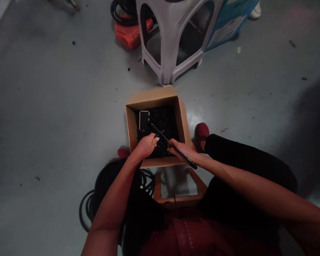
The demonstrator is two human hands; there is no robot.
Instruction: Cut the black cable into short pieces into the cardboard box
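Observation:
A cardboard box (187, 135) stands between my feet, with a layer of small black pieces (162, 115) inside. Over it, my right hand (177, 145) is closed around a long, thin knife-like tool (185, 156). Its narrow tip points up and left over the pieces, and its dark end lies back along my wrist. My left hand (148, 144) is pinched shut beside the blade, on what looks like a small black piece (156, 136); its exact kind is too small to tell. A phone (144, 121) lies on the black pieces at the box's upper left.
A white plastic stool (166, 42) is just beyond the box. A red bag (130, 35) and black cable coils (124, 12) lie left of it, a blue carton (229, 23) right. More black hose (86, 209) is coiled by my left leg. Small scraps dot the grey floor.

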